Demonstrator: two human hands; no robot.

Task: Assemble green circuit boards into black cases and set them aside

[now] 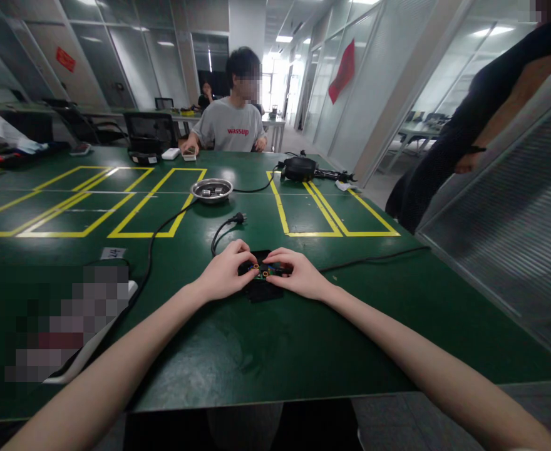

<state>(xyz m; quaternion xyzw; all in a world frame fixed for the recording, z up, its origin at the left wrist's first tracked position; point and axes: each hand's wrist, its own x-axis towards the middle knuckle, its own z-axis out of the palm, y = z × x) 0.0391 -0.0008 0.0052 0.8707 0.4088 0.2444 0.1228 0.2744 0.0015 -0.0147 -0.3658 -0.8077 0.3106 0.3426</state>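
Note:
Between my two hands is a small green circuit board (261,274) with copper-coloured coils, lying at an open black plastic case (265,293). My left hand (227,273) pinches the board's left side with thumb and fingers. On the other side, my right hand (300,273) has its fingers curled around the right end, where a black cable meets the board. Fingers hide both ends of the board. A black cord (216,237) with a plug (239,218) lies just beyond my left hand. Another black cable (374,257) runs off to the right.
A metal bowl (211,190) with small metal parts stands farther back. Yellow tape outlines (141,236) mark the green table (200,369). Black equipment (298,168) lies at the back right, a blurred white-edged object (129,289) at left. One person sits opposite; another stands at right.

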